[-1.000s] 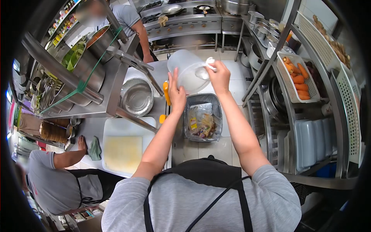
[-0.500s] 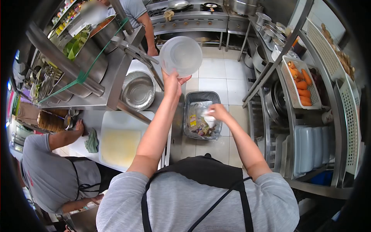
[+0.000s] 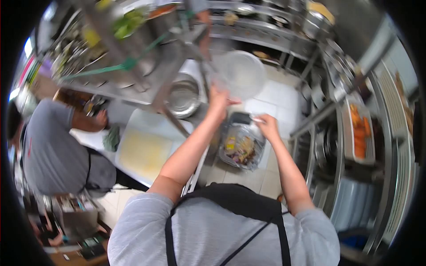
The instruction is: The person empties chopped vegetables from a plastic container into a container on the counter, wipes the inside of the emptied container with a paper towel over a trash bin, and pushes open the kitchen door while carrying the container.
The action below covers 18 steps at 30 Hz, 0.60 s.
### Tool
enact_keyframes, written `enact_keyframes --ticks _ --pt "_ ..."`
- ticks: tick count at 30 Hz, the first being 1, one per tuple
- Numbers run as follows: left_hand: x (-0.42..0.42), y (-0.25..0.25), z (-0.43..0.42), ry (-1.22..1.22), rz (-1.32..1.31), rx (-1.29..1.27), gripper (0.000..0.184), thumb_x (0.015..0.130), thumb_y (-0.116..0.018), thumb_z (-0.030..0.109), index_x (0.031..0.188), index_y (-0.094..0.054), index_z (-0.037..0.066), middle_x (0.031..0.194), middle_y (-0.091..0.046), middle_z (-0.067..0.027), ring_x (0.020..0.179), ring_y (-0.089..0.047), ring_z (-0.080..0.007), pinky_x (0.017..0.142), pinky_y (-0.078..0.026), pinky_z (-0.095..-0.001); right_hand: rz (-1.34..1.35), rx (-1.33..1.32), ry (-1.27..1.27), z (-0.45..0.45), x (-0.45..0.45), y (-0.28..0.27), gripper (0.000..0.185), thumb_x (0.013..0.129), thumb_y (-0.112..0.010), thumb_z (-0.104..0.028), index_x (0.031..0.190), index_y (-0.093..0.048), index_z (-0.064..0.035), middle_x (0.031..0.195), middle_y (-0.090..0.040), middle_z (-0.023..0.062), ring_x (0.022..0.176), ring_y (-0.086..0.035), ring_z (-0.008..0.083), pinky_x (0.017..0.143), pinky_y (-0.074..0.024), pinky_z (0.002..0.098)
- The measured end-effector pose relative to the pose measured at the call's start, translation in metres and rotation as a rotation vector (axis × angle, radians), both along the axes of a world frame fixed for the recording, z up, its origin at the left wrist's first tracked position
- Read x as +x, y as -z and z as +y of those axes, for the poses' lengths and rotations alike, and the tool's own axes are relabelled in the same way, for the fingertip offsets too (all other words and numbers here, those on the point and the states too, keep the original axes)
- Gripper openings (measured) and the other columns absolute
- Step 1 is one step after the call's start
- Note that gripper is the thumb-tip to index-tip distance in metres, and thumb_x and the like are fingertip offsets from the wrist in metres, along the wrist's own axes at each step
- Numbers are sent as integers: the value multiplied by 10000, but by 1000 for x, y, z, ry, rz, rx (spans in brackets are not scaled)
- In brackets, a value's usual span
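My left hand (image 3: 218, 103) grips the lower edge of a round, translucent plastic tub (image 3: 243, 75), held up above the floor at arm's length. My right hand (image 3: 267, 127) is closed at the far right side of a dark bin lined with a clear bag (image 3: 258, 157). Something small and whitish (image 3: 256, 119) shows at its fingertips, too blurred to name. Food scraps (image 3: 243, 148) and a yellow-labelled wrapper (image 3: 230, 142) lie in the bin.
A counter at left holds a white cutting board (image 3: 144, 148) and a metal bowl (image 3: 183, 96). A co-worker (image 3: 57, 146) stands at far left. Shelving at right carries a basket of carrots (image 3: 360, 133). A stove (image 3: 253, 27) stands at the back.
The view has turned, shifting the surroundings. The crumpled white thing that hung from my right hand over the bin no longer shows in full. My left hand still holds the tub.
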<state>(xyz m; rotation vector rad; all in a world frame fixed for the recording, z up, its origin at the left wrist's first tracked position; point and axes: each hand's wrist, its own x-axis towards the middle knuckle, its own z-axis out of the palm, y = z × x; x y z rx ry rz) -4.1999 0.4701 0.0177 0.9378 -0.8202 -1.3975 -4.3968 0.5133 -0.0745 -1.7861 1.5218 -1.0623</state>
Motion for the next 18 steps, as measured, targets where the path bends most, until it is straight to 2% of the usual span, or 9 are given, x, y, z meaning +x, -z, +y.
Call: enact_keyframes --ticks 3,5,6,8,10,11,14,16,18 --pt "12 16 17 -75 -390 -193 752 711 -404 -83 1383 -221 199 1386 -282 -144 822 -597 -281 585 -544 -295 -370 -141 -40 23 13 -77 200 716 -571 59 876 -655 -26 917 -605 101 836 -580 153 656 -481 242" --pt "6 38 35 -262 -866 -445 741 687 -443 -106 1370 -260 115 1396 -274 -162 1166 -440 -288 936 -404 -361 -162 -267 -131 14 42 -97 205 731 -555 49 894 -652 -28 901 -602 115 829 -585 183 624 -472 273" --pt "4 50 38 -196 -774 -403 740 668 -431 -110 1361 -288 107 1374 -307 -178 1285 -272 -299 1055 -219 -345 -25 -266 -87 0 57 -96 143 738 -567 14 853 -650 4 893 -601 142 832 -585 219 680 -472 317" --pt "-5 44 63 -136 -726 -379 715 662 -420 -101 1343 -323 94 1356 -341 -171 1272 -291 -316 1052 -227 -357 365 -59 -93 -52 65 -40 226 770 -570 -53 985 -609 3 970 -589 158 917 -561 256 795 -443 347" --pt "-14 38 84 -53 -696 -261 723 693 -444 -67 1353 -311 199 1372 -291 -211 1252 -304 -368 1039 -253 -379 109 -87 -247 -75 72 30 365 839 -508 -141 1183 -486 -19 1161 -518 177 1086 -487 284 911 -381 352" --pt "-17 53 83 -100 -775 -190 608 808 -464 68 1335 -300 320 1392 -257 -191 1235 -338 -354 966 -357 -352 -57 7 -308 -86 73 63 389 855 -481 -161 1217 -440 -24 1199 -484 166 1113 -461 271 932 -366 348" --pt "-10 89 77 -160 -761 -255 594 823 -478 89 1351 -284 280 1363 -243 -278 1296 -187 -388 1025 -274 -394 -1221 914 -710 -159 38 200 466 903 -401 -221 1320 -304 -37 1313 -383 134 1193 -381 231 994 -319 337" --pt "-1 88 88 -213 -763 -176 605 814 -475 69 1352 -286 273 1351 -255 -293 1299 -173 -394 1028 -267 -400 -440 469 -474 -54 94 65 366 881 -431 -150 1218 -429 -7 1130 -527 129 1004 -514 194 861 -413 300" --pt "12 88 92 -232 -789 -118 639 785 -470 23 1347 -301 275 1333 -258 -323 1292 -191 -404 1023 -271 -399 -188 349 -608 -33 101 45 301 855 -466 -98 1138 -492 0 1008 -563 114 891 -524 164 786 -427 288"
